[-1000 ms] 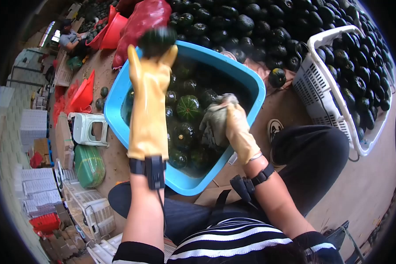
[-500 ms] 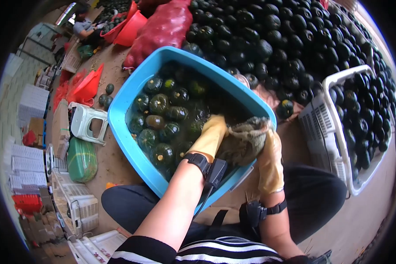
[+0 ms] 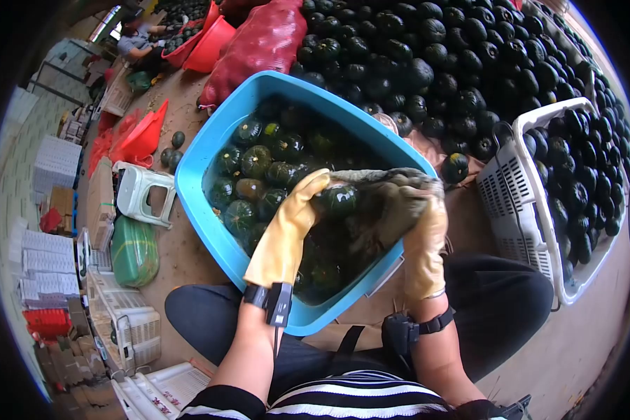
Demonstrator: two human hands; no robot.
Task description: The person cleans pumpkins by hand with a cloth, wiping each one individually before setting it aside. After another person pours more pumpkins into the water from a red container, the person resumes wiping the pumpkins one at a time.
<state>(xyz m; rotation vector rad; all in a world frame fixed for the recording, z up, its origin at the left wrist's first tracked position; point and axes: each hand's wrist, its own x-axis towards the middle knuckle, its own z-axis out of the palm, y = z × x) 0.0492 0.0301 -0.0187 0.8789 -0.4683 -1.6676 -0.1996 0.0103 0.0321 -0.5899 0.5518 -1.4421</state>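
My left hand (image 3: 295,217), in a yellow rubber glove, is closed at the side of a wet dark green pumpkin (image 3: 341,201) over the tub's water. In my right hand (image 3: 427,234), gloved alike, a soggy grey-green cloth (image 3: 397,199) is bunched up. One strip of that cloth stretches across the pumpkin's top to my left fingertips. Both hands are above the blue tub (image 3: 210,234), which holds murky water. Several more small green pumpkins (image 3: 257,161) lie in it, mostly toward its left side. My left fingers' far side is hidden.
Beyond the tub rises a large heap of dark green pumpkins (image 3: 434,52). A white crate (image 3: 514,203) full of them stands at right. A red mesh sack (image 3: 255,49), a pale stool (image 3: 145,194) and a green bundle (image 3: 134,250) are leftward. Another person (image 3: 136,45) sits far back.
My left hand has risen out of the water and drawn back left, with a pumpkin now showing beside it. The cloth has been pulled across the pumpkin; my right hand still grips it.
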